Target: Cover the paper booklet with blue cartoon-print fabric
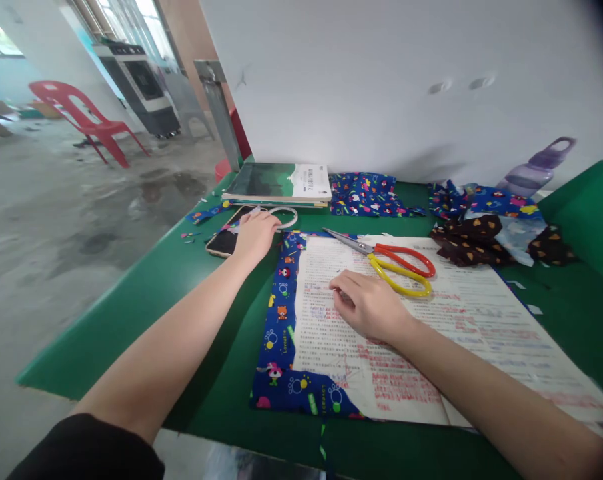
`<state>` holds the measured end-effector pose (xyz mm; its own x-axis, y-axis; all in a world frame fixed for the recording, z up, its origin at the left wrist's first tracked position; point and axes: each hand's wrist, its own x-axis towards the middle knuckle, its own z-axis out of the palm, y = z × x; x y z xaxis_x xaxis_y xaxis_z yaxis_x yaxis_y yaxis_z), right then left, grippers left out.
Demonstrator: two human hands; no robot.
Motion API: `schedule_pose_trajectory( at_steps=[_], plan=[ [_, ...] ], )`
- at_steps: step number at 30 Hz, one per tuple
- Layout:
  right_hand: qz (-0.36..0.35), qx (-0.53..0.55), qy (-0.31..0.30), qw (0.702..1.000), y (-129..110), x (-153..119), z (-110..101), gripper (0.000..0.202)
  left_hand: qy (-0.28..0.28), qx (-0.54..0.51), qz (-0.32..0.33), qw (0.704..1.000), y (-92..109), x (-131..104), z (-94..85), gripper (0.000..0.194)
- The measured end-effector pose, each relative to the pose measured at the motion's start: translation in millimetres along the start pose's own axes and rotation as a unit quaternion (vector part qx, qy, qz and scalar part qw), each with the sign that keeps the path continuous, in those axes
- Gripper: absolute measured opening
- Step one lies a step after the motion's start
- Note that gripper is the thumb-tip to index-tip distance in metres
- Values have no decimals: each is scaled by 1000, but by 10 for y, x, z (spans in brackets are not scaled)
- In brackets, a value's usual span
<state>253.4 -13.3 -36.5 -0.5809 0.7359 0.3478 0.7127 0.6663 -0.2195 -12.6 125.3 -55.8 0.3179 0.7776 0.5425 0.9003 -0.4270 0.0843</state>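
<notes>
My left hand [256,237] reaches over a dark phone [224,241] at the left of the green table, its fingers closed at the edge of a white tape roll [294,219]. The grip itself is partly hidden. My right hand [368,307] rests loosely curled on an open printed sheet [326,340] with red and blue handwriting; nothing shows in its fingers. Under the sheet lies blue patterned fabric [281,327], showing along the left and lower left edges. Scissors [364,247] with a red and a yellow handle lie on the sheet, just beyond my right hand.
Stacked books [281,183] and blue fabric [364,193] lie along the white board [381,87]. Brown fabric scraps [474,240] and a purple bottle [531,170] are at the right. Small scraps dot the green table [131,327]. A red chair [88,123] stands beyond, left.
</notes>
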Motion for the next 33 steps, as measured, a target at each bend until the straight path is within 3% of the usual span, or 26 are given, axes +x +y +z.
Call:
schedule_pose_trajectory(
  at_steps=[3, 6, 10, 13, 18, 23, 28, 33],
  plan=[
    [12, 8, 31, 999, 20, -2, 1, 17, 68, 1, -6, 998, 132, -20, -105, 17],
    [67, 25, 54, 996, 16, 8, -33, 18, 113, -35, 45, 992, 395, -94, -245, 15],
    [166, 89, 62, 980, -7, 34, -114, 28, 69, -102, 172, 977, 798, -297, -419, 13],
    [238, 172, 67, 954, 4, 56, -143, 31, 49, -114, 222, 967, 966, -454, -521, 14],
    [269, 351, 91, 892, 63, 88, -113, 27, 18, -111, 240, 964, 979, -537, -595, 14],
    [251, 437, 74, 860, 38, 90, -123, 28, -30, -103, 221, 969, 959, -490, -577, 13],
    [217, 470, 16, 855, -13, 77, -144, 23, -105, -100, 227, 963, 964, -500, -588, 15],
    [187, 469, 16, 863, -7, 80, -145, 18, -97, -109, 267, 953, 939, -506, -549, 21]
  ],
)
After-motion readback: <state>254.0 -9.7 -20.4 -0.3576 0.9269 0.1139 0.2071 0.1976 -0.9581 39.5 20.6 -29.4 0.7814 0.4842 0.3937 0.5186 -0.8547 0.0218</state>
